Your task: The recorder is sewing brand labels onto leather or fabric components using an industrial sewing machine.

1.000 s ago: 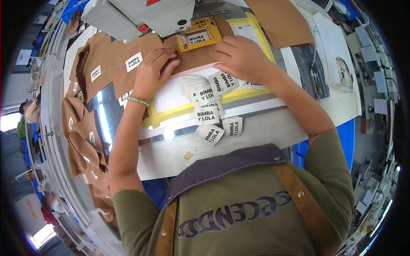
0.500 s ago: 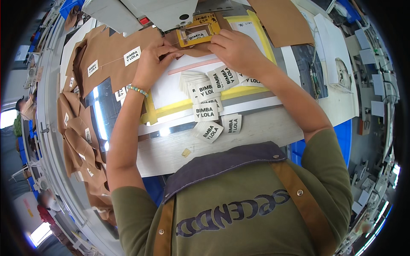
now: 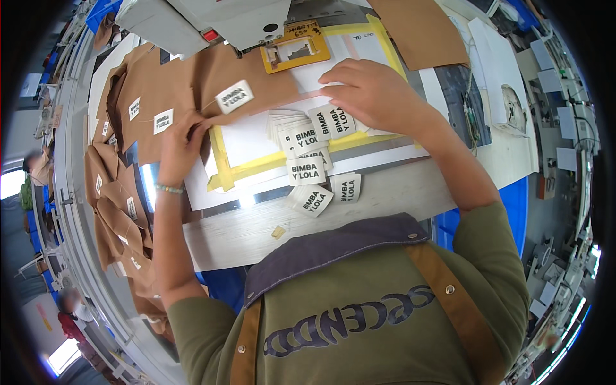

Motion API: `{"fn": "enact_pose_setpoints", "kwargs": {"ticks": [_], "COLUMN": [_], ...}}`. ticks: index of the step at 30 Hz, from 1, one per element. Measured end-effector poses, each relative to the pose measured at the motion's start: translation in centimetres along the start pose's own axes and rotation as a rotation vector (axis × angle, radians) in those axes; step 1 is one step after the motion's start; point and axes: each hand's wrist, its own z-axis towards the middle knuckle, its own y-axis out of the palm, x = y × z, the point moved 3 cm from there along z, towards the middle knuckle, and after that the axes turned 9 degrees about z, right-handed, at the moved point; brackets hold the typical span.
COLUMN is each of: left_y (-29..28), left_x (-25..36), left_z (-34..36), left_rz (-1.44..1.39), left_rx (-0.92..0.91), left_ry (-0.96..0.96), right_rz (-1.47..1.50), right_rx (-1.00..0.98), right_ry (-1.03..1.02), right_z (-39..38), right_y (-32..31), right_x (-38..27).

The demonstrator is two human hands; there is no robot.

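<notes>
My left hand (image 3: pixel 182 146) is closed in a pinch on the near edge of a brown fabric piece (image 3: pixel 260 76), left of the white sheet. A white label (image 3: pixel 234 97) with dark print sits on that fabric, and a thin thread runs from it to more labelled brown pieces on the left. My right hand (image 3: pixel 375 96) hovers over the white sheet (image 3: pixel 253 138) with thumb and fingers apart, holding nothing. Just below it lies a loose pile of white printed labels (image 3: pixel 307 171). The yellow clamp frame (image 3: pixel 295 49) stands beyond both hands, under the sewing machine (image 3: pixel 212 22).
Several joined brown pieces (image 3: pixel 115 199) hang in folds off the table's left side. At the far right lies another brown sheet (image 3: pixel 420 38). Yellow tape (image 3: pixel 250 168) borders the white sheet. A blue bin (image 3: pixel 513 205) shows under the table at the right.
My left hand has drawn the brown fabric left and toward me, out of the yellow frame, with its label. My right hand has let go of the fabric and come slightly nearer.
</notes>
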Motion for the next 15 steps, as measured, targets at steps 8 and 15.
{"fn": "enact_pose_setpoints", "kwargs": {"ticks": [8,15], "left_y": [-2.8,-3.1], "left_x": [-3.8,2.3], "left_z": [-1.9,0.0], "left_rz": [0.14,0.032], "left_rx": [0.092,0.044], "left_ry": [-0.255,0.074], "right_rz": [-0.02,-0.217], "right_rx": [0.011,0.125], "right_ry": [0.139,0.433], "right_z": [-2.5,-5.8], "right_y": [-1.8,-8.0], "right_x": [2.0,4.9]}}
